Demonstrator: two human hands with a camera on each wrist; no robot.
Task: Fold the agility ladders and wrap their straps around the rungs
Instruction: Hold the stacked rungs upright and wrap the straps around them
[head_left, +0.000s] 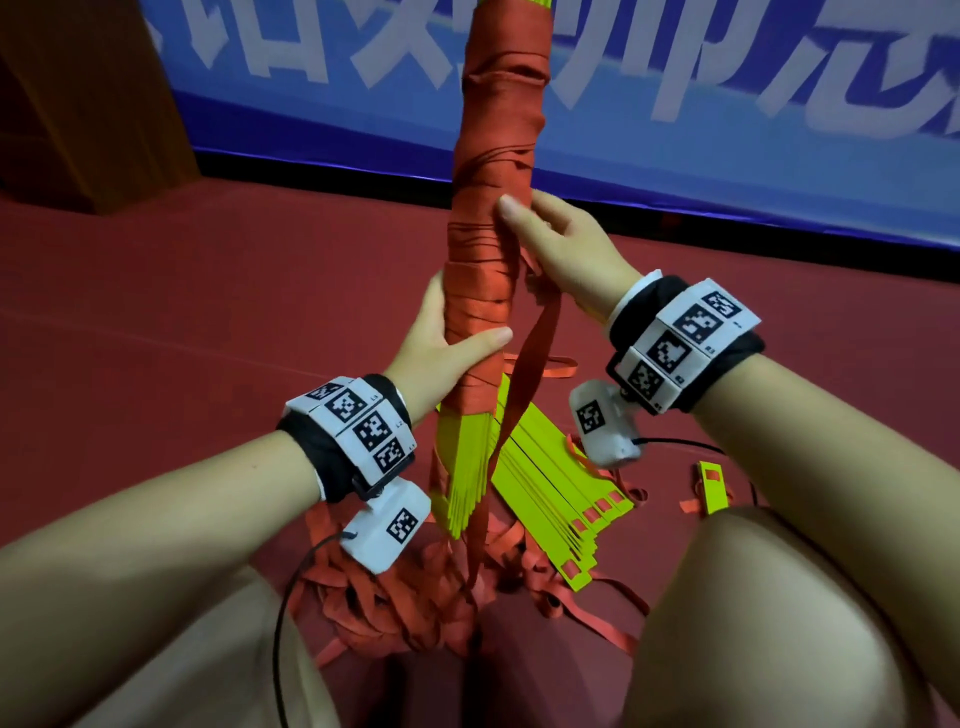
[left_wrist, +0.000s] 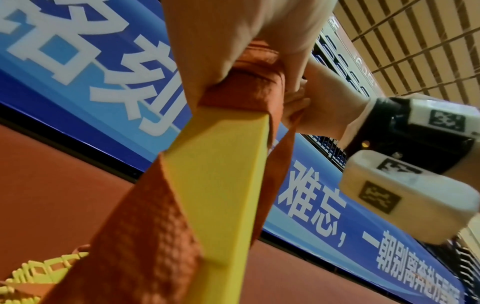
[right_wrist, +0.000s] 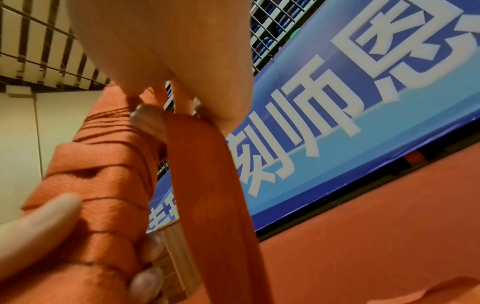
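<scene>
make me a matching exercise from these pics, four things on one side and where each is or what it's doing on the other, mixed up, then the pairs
Things
1. left hand
2. right hand
3. flat stack of yellow rungs
4. blue banner

Places or states
A. lies on the red floor
B. stands behind, with white characters
C. grips the lower part of the upright wrapped bundle
D. holds the loose orange strap beside the bundle, higher up

Pairs: 1-C, 2-D, 3-A, 4-B
</scene>
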